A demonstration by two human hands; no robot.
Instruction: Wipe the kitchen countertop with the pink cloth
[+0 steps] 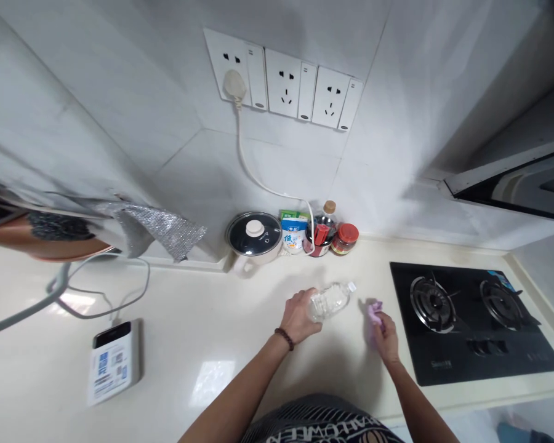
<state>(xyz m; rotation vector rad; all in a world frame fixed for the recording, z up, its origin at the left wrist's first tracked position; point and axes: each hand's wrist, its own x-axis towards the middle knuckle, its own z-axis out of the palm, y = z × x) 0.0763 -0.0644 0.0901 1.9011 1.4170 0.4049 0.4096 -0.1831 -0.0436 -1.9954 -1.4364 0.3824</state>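
Note:
A clear plastic bottle [330, 301] with a white cap is tilted over the pale countertop, its cap end pointing right. My left hand [300, 317], with a dark beaded bracelet at the wrist, is closed around the bottle's base end. To the right of it, my right hand [386, 337] pinches a crumpled light purple cloth [375, 312]. Part of the cloth is hidden behind the fingers. The cap and the cloth are apart, with bare counter between them.
Along the wall stand a lidded electric pot [253, 237], a blue-and-white packet [294, 235], a brown-capped bottle [329, 212] and a red-lidded jar [346, 239]. A black gas stove [471, 320] lies right. A white device [113, 363] with cables sits left. Sockets [286, 86] are above.

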